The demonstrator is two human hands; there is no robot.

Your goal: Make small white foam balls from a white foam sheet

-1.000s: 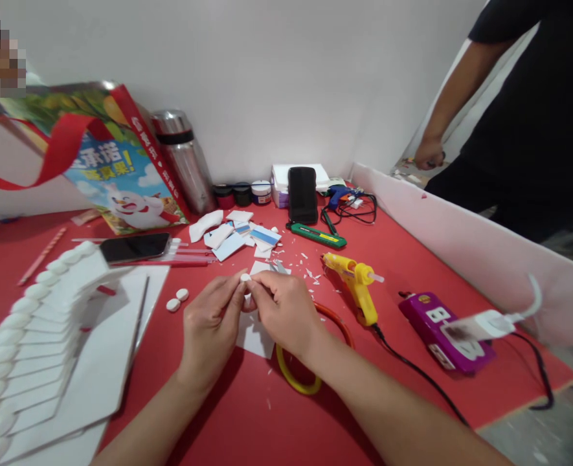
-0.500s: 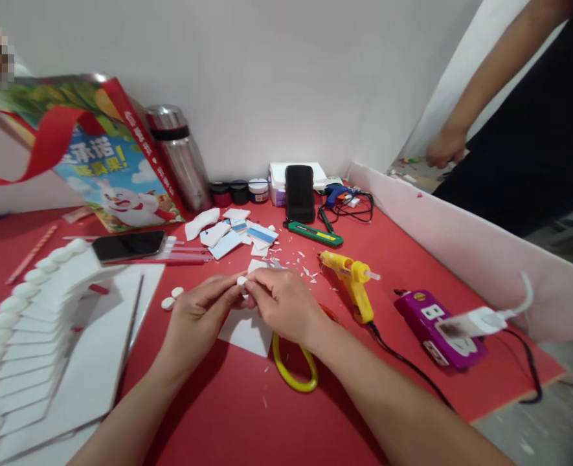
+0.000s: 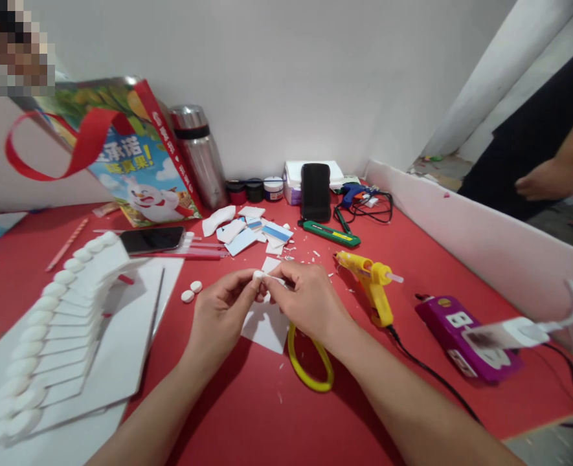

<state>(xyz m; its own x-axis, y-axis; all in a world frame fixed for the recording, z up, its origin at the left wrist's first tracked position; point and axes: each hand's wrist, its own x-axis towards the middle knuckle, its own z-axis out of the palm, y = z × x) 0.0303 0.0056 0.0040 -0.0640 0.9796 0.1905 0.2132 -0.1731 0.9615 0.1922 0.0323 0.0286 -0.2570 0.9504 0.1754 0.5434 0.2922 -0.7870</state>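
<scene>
Both my hands meet over the middle of the red table [image 3: 247,414]. My left hand [image 3: 221,314] pinches a small white round piece [image 3: 258,275] at its fingertips. My right hand [image 3: 308,299] is closed too, its fingertips gripping the same white piece from the right. Under the hands lies a white sheet scrap [image 3: 265,327], and yellow-handled scissors [image 3: 310,362] lie just below my right wrist. Two loose white round pieces [image 3: 191,291] rest on the table to the left.
A white foam model edged with round pieces [image 3: 57,330] sits at left. A yellow glue gun [image 3: 371,285], purple power strip [image 3: 465,336], two phones [image 3: 151,239], a steel flask [image 3: 199,158], a gift bag [image 3: 121,155], a green cutter [image 3: 329,234] and paper scraps lie around. Another person stands at right [image 3: 548,155].
My hands stay pinched together on the white piece; the view has shifted a little. The person at right has stepped further right and lowered an arm.
</scene>
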